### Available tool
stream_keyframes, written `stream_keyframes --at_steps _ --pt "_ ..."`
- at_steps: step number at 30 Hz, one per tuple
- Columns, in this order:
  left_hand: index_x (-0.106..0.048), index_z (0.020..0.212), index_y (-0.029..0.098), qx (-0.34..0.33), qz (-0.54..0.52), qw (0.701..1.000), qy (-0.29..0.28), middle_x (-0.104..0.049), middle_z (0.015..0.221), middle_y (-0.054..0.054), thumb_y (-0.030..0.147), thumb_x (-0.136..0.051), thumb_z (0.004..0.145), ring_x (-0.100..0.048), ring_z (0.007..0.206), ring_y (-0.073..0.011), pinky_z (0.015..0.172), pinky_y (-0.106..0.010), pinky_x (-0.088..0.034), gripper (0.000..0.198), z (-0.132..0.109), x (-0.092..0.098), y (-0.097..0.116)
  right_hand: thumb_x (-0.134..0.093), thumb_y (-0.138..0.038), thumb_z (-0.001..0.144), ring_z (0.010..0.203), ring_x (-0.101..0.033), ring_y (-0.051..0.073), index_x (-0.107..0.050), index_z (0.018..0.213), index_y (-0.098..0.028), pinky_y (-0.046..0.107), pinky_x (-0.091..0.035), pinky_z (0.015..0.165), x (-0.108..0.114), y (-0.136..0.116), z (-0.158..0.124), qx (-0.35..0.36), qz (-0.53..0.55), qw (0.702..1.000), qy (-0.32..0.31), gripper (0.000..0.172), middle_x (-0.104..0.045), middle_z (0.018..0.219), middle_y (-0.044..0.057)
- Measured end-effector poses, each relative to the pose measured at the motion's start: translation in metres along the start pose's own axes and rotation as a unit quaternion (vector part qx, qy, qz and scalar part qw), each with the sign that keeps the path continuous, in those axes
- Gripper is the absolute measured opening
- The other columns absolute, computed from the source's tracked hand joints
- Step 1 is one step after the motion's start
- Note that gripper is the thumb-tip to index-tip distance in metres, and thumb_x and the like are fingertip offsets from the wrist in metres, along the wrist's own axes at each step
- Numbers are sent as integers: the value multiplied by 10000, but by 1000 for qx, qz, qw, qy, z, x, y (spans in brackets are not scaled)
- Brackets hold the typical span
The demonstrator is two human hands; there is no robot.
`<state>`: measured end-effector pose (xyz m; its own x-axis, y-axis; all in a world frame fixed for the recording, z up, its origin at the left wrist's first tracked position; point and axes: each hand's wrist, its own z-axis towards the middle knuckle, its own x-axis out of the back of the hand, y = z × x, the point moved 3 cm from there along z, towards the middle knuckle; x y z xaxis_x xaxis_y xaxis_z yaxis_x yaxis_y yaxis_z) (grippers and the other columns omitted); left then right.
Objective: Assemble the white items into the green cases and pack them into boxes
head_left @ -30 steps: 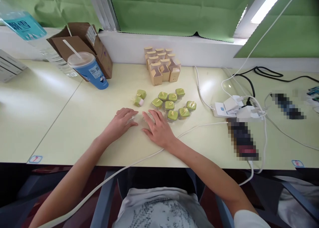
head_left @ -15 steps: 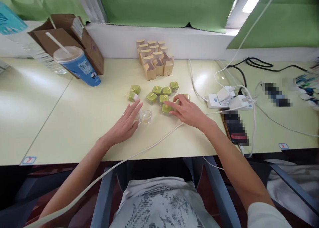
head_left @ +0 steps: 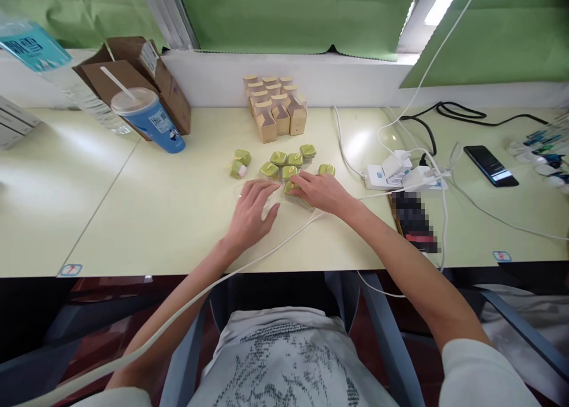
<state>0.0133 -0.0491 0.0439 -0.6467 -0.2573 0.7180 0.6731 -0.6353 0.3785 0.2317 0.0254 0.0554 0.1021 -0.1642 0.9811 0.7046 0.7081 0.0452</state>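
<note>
Several small green-lidded clear containers [head_left: 278, 158] stand in a loose cluster on the pale table [head_left: 178, 217]. My right hand [head_left: 322, 191] has its fingers closed on the nearest green-lidded container [head_left: 288, 188], at the front of the cluster. Just left of it, my left hand [head_left: 254, 213] is held over the table with its fingers apart and its fingertips close to that container. Clear plastic pieces lie partly hidden under my left hand. Two more green pieces [head_left: 242, 157] rest beyond the left hand, with a small pale pink item [head_left: 242, 171] on the nearer one.
Small cardboard boxes [head_left: 280, 114] stand at the back wall. A blue cup [head_left: 155, 125], a large bottle [head_left: 84, 93] and an open carton [head_left: 178, 102] are at the left. On the right are a power strip [head_left: 376, 178], phones [head_left: 491, 165] and cables. A white cable [head_left: 267, 255] crosses in front.
My left hand has moved right, over the clear plastic pieces and towards my right hand. My right hand has shifted slightly left, its fingers now closed at the front green-lidded container. The view has shifted slightly.
</note>
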Motion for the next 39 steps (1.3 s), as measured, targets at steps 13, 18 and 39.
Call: stream_keyframes --at_steps 13,18,39 --pt "-241 1797 253 57 -97 992 -58 -519 1682 -252 423 -967 869 -524 1605 -469 1267 -659 -532 1190 39 -62 18 -442 -149 1156 782 -682 254 -739 1230 -135 354 -450 643 -7 11 -11 15 96 993 69 306 -794 1014 156" --pt "-307 1786 276 99 -139 982 -77 -632 1586 -237 378 -1041 777 -634 1482 -470 1196 -665 -571 1251 37 -79 8 -353 -51 1104 689 -627 227 -762 1124 -140 363 -474 618 -9 12 -15 75 68 993 62 419 -721 831 106" --pt "-194 1824 335 134 -297 945 -33 -743 1437 -149 553 -981 881 -786 1258 -354 1091 -534 -665 1248 47 -67 11 -187 -744 1191 603 -637 196 -729 935 -240 358 -485 602 17 32 -12 -35 146 962 229 783 -732 738 90"
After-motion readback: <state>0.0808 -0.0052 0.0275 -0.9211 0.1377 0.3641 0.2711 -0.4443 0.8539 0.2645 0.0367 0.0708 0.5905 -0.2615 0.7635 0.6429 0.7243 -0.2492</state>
